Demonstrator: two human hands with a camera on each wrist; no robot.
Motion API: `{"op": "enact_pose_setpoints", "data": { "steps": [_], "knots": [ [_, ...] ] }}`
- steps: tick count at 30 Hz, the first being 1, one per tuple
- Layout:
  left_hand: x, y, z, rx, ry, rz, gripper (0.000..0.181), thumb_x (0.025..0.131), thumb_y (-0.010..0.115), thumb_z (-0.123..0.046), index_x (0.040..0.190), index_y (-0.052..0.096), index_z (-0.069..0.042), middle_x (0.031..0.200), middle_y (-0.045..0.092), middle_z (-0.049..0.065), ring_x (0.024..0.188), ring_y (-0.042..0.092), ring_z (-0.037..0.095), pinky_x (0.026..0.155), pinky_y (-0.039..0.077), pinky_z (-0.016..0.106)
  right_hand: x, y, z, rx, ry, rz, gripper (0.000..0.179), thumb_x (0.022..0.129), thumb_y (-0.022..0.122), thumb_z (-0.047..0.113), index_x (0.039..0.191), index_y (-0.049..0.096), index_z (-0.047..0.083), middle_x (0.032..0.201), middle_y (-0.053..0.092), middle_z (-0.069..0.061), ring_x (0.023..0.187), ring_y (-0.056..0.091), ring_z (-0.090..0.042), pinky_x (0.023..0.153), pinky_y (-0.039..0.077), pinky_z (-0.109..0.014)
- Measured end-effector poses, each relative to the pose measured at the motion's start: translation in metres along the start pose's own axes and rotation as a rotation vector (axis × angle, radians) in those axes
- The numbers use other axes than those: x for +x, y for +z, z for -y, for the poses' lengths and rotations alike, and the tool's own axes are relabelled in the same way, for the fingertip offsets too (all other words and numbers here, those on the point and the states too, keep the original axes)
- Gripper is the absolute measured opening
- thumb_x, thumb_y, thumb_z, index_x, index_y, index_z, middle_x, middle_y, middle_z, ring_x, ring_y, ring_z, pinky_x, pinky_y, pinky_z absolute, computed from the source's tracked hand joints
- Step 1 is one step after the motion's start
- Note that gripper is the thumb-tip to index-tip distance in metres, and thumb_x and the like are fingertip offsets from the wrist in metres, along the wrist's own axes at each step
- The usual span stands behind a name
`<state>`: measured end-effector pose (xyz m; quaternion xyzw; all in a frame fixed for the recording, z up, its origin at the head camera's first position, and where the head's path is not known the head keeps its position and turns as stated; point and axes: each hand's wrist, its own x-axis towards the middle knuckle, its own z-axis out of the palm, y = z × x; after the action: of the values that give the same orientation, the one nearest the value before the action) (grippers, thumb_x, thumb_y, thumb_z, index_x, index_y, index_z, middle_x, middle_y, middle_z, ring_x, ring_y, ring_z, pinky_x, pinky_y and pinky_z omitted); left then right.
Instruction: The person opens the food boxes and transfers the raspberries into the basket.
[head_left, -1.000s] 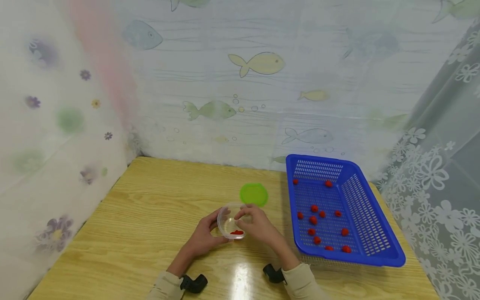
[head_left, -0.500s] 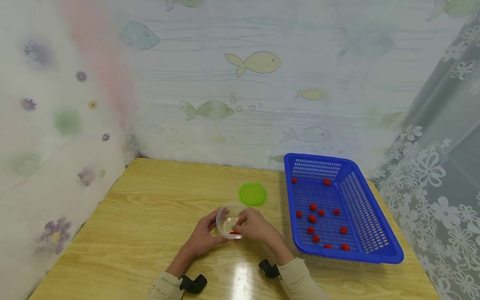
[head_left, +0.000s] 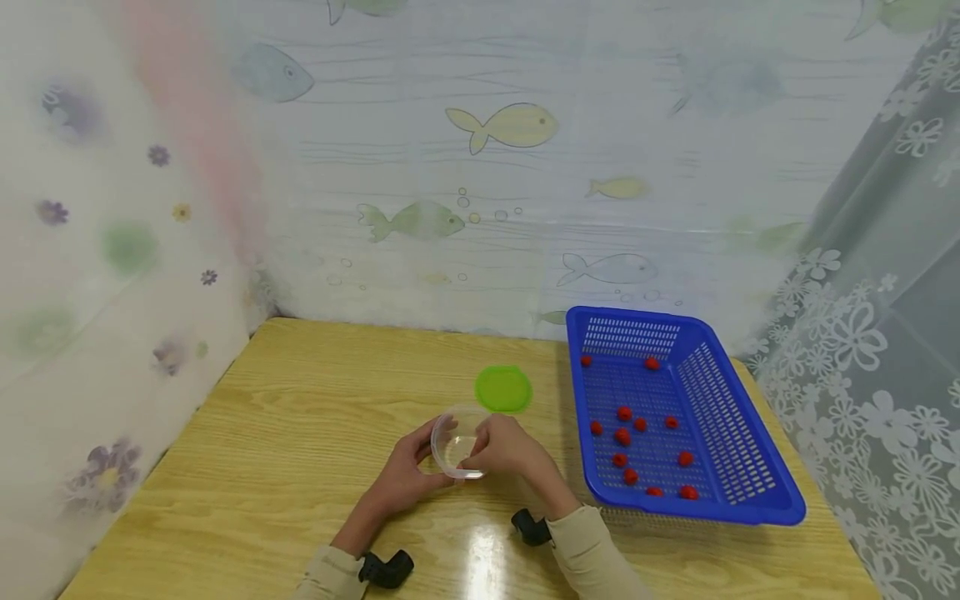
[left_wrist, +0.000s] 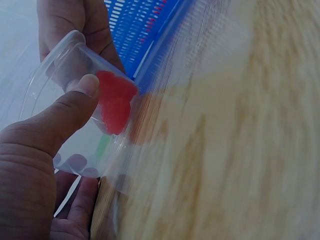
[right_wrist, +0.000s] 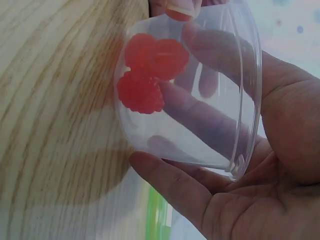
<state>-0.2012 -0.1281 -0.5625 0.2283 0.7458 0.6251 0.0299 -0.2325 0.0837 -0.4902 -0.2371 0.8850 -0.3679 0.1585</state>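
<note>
A clear plastic tub stands tilted towards me at the middle of the table. My left hand holds it from the left, thumb on the near side and fingers round the far side. My right hand reaches over the right rim. In the right wrist view, its thumb and index finger lie inside the tub on either side of a raspberry and appear to pinch it. Two more raspberries, one of them a lower raspberry, rest against the wall. From the head view, the right hand hides them.
Right of the hands stands a blue plastic basket with several raspberries scattered on its mesh bottom. A light green lid lies flat behind the tub. Printed curtains surround the wooden table at the back and sides.
My right hand has gone down and left into the tub, and its fingers have closed in on the raspberries, which it now hides from the head view. The left hand stays put.
</note>
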Motion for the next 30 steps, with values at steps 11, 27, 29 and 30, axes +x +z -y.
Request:
{"op": "enact_pose_setpoints", "data": {
  "steps": [11, 27, 29, 30],
  "knots": [
    [-0.0009, -0.0001, 0.0014, -0.003, 0.003, 0.010, 0.088, 0.083, 0.085, -0.009, 0.157, 0.038, -0.005, 0.152, 0.048, 0.020, 0.140, 0.048, 0.037, 0.108, 0.046, 0.023, -0.0029, 0.0032, 0.0023, 0.066, 0.043, -0.046, 0.013, 0.075, 0.085, 0.007, 0.066, 0.076, 0.004, 0.063, 0.065, 0.002, 0.057, 0.050, -0.008, 0.052, 0.041, -0.021],
    [0.0004, -0.0004, -0.0006, -0.004, -0.005, 0.005, 0.088, 0.082, 0.085, -0.005, 0.156, 0.038, -0.004, 0.153, 0.048, 0.020, 0.140, 0.047, 0.038, 0.109, 0.046, 0.031, -0.0019, 0.0053, 0.0025, 0.078, 0.087, -0.069, 0.012, 0.076, 0.085, 0.007, 0.070, 0.075, 0.003, 0.066, 0.068, -0.001, 0.059, 0.054, -0.010, 0.053, 0.046, -0.023],
    [0.0003, -0.0005, 0.0004, 0.005, 0.003, 0.003, 0.086, 0.083, 0.084, -0.005, 0.156, 0.038, -0.003, 0.152, 0.048, 0.021, 0.140, 0.046, 0.039, 0.109, 0.047, 0.031, -0.0024, 0.0055, 0.0028, 0.094, 0.092, -0.061, 0.010, 0.079, 0.083, 0.008, 0.073, 0.076, 0.003, 0.068, 0.070, -0.002, 0.059, 0.055, -0.011, 0.053, 0.046, -0.023],
    [0.0003, -0.0005, 0.0006, 0.006, 0.005, 0.001, 0.086, 0.083, 0.084, -0.005, 0.156, 0.038, -0.002, 0.152, 0.048, 0.022, 0.140, 0.046, 0.040, 0.108, 0.047, 0.031, -0.0026, 0.0057, 0.0028, 0.108, 0.095, -0.060, 0.009, 0.081, 0.082, 0.008, 0.076, 0.076, 0.003, 0.069, 0.071, -0.003, 0.059, 0.056, -0.011, 0.054, 0.047, -0.023]
  ]
}}
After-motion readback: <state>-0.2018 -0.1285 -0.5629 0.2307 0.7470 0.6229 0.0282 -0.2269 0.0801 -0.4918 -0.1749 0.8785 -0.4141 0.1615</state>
